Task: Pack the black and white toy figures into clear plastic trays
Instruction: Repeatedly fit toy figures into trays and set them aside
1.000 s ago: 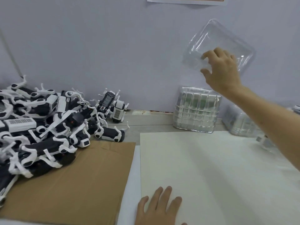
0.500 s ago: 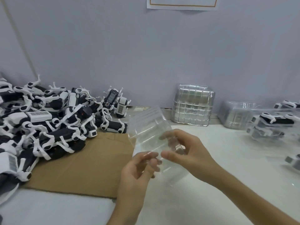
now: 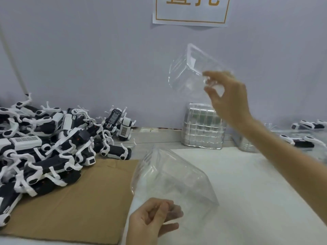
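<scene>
Pale wall [image 3: 88,50] with a paper sign [image 3: 191,13] backs a white table [image 3: 256,191]; toy figures [image 3: 44,149] lie heaped far left on cardboard [image 3: 79,200]. The right hand [image 3: 228,98] pinches one clear tray [image 3: 191,71] aloft, while the left hand [image 3: 152,220] pinches another tray [image 3: 173,175] tilted low near the table. Setting each down open side up, well apart, would likely ease filling.

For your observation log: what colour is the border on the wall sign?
Orange-gold, on the white wall sign; head view.
</scene>
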`<action>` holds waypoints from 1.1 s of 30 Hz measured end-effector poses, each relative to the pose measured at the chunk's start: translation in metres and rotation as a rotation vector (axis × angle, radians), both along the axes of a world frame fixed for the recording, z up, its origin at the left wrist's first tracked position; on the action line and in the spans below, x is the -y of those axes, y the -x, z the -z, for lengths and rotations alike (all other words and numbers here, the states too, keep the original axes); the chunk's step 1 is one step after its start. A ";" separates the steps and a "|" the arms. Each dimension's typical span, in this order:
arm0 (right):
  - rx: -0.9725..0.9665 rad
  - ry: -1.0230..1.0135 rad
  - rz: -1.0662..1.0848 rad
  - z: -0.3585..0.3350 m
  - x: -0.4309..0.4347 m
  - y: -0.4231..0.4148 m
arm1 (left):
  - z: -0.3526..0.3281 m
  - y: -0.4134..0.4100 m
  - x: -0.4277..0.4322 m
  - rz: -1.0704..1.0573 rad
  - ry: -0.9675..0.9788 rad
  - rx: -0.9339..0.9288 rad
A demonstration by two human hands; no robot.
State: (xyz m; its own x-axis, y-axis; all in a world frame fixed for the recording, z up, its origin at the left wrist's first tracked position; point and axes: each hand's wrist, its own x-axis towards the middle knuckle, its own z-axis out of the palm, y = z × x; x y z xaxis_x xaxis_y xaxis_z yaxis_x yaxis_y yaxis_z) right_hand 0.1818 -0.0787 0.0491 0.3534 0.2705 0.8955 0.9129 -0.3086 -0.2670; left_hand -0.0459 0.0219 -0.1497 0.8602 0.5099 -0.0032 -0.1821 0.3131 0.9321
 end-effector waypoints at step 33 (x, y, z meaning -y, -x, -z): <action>-0.325 0.185 -0.145 0.158 0.076 0.112 | -0.006 0.003 -0.005 0.037 0.181 -0.046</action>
State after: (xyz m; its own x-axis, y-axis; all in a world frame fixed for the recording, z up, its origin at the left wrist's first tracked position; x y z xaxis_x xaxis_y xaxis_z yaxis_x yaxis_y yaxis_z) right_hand 0.0693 -0.1550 -0.1088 0.5567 0.4842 0.6750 0.8276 -0.2530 -0.5011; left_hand -0.0490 0.0269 -0.1441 0.8751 0.4658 -0.1316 -0.1261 0.4818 0.8671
